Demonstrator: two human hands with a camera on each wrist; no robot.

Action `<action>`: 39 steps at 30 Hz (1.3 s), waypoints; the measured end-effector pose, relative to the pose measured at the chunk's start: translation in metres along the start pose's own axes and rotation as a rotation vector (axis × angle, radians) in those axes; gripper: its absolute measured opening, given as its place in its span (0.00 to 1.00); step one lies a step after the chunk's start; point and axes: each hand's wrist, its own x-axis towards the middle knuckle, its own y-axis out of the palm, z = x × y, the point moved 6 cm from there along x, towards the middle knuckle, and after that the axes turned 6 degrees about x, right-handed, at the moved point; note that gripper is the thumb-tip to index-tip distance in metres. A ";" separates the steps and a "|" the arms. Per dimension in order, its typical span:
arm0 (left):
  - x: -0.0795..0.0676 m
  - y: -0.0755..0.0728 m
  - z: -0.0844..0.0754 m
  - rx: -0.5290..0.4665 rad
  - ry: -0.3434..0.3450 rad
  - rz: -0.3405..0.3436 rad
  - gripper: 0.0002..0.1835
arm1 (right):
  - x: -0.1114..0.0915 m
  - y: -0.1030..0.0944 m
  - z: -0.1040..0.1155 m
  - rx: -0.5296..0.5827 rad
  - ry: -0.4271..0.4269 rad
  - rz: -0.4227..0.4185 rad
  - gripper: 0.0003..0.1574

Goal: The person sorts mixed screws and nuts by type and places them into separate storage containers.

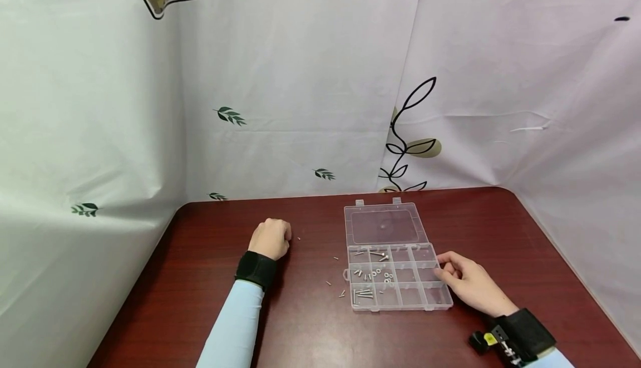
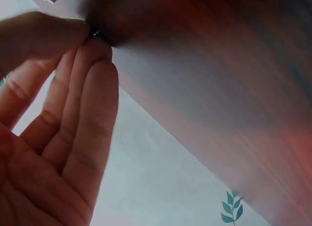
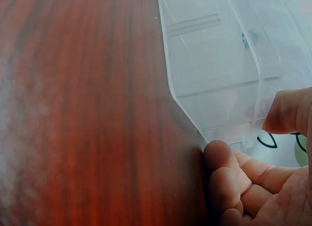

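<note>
My left hand (image 1: 270, 238) is low over the table, left of the loose screws. In the left wrist view, its thumb and index finger pinch a small shiny metal piece (image 2: 96, 33), mostly hidden by the fingertips. A clear plastic compartment box (image 1: 418, 298) lies with its lid (image 1: 385, 226) folded back. Screws (image 1: 364, 293) and nuts (image 1: 388, 275) sit in its left compartments. At the box's right side, my right hand (image 1: 473, 284) holds the edge, thumb above and curled fingers against the outer wall.
Several small screws lie loose on the dark red table (image 1: 300, 323) between the left hand and the box, one screw (image 1: 342, 294) close to the box's left side. White printed cloth (image 1: 300, 78) hangs behind the table and along its sides.
</note>
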 end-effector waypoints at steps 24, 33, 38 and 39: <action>-0.023 -0.033 -0.167 -0.255 0.599 -0.065 0.10 | 0.001 -0.001 0.001 -0.013 0.005 -0.001 0.18; -0.046 -0.035 -0.213 -0.217 0.786 -0.097 0.09 | 0.001 -0.001 0.001 -0.018 0.001 -0.010 0.17; -0.052 -0.040 -0.223 -0.207 0.826 -0.126 0.08 | 0.001 -0.001 0.001 -0.017 0.004 -0.008 0.17; -0.053 -0.041 -0.224 -0.209 0.830 -0.129 0.08 | 0.001 -0.001 0.001 -0.017 0.004 -0.007 0.18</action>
